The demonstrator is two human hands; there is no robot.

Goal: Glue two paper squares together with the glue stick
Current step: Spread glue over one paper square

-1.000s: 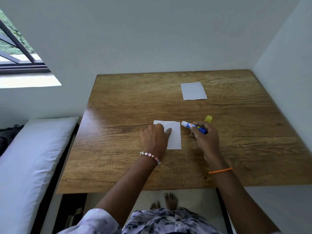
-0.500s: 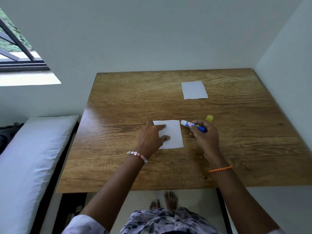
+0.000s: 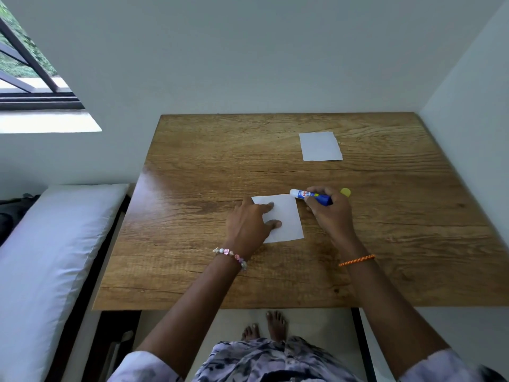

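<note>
A white paper square (image 3: 287,216) lies near the middle of the wooden table (image 3: 192,266). My left hand (image 3: 249,226) rests flat on its left part, fingers spread and pressing it down. My right hand (image 3: 332,213) grips a blue and white glue stick (image 3: 309,196), uncapped, its white tip at the paper's top right corner. The yellow cap (image 3: 345,192) lies on the table just behind my right hand. A second white paper square (image 3: 320,146) lies flat at the far right of the table.
White walls close the table in at the back and the right. A white cushion (image 3: 41,257) lies along the left side below table height. A window (image 3: 24,78) is at the upper left. Bare feet (image 3: 265,326) show under the near edge.
My left hand has slid to the left on the paper and spread its fingers. My right hand has brought the glue stick's tip up to the paper's top right corner.
</note>
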